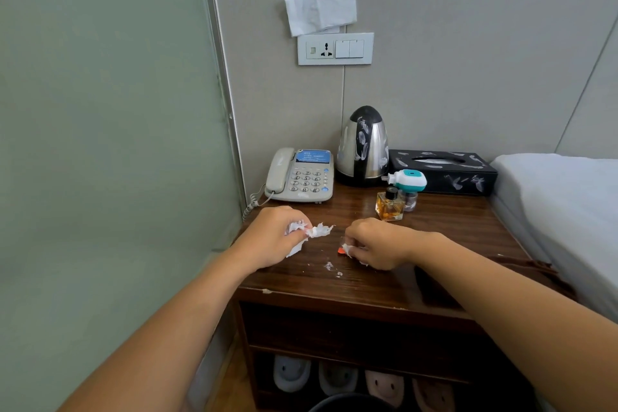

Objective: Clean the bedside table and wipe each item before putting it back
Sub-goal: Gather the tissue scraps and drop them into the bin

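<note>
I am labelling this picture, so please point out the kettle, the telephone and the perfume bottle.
kettle [363,147]: head view, on the middle of its steel body.
telephone [306,181]: head view, on its keypad.
perfume bottle [389,207]: head view, on its amber glass body, below the black cap.

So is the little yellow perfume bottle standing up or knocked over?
Standing up. The perfume bottle sits flat on the bedside table, black cap pointing upward, beside the kettle.
</note>
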